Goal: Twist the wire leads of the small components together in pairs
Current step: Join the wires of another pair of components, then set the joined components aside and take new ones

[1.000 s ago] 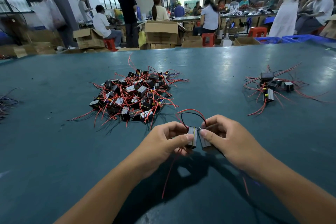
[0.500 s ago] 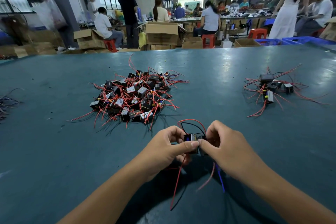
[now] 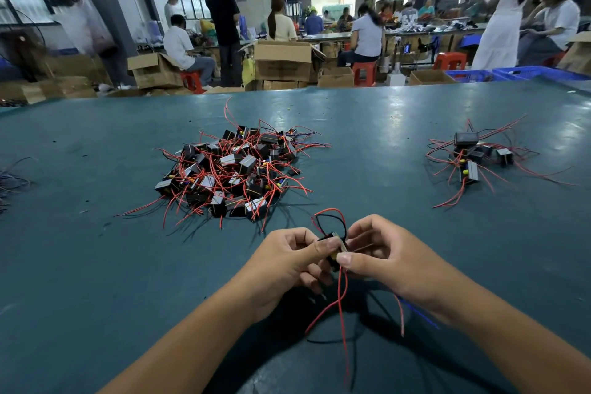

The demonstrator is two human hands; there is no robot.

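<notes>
Between my two hands I hold a pair of small black box-shaped components pressed side by side, just above the near middle of the teal-green table. My left hand curls around them from the left, thumb laid across the top; my right hand pinches them from the right with thumb and forefinger, so both hands are closed on the pair. I judge they are held together this way to bring their leads close enough to twist. A loop of thin red and black wire arches above the fingers, and long red wire leads hang down toward me, crossing loosely; whether they are twisted yet I cannot tell. Beyond my left hand lies the large heap of black components tangled in red wires, probably the waiting stock, within easy reach. Far to the right sits a smaller cluster of the same parts, likely finished pairs kept apart. Behind the table, people work among cardboard boxes.
</notes>
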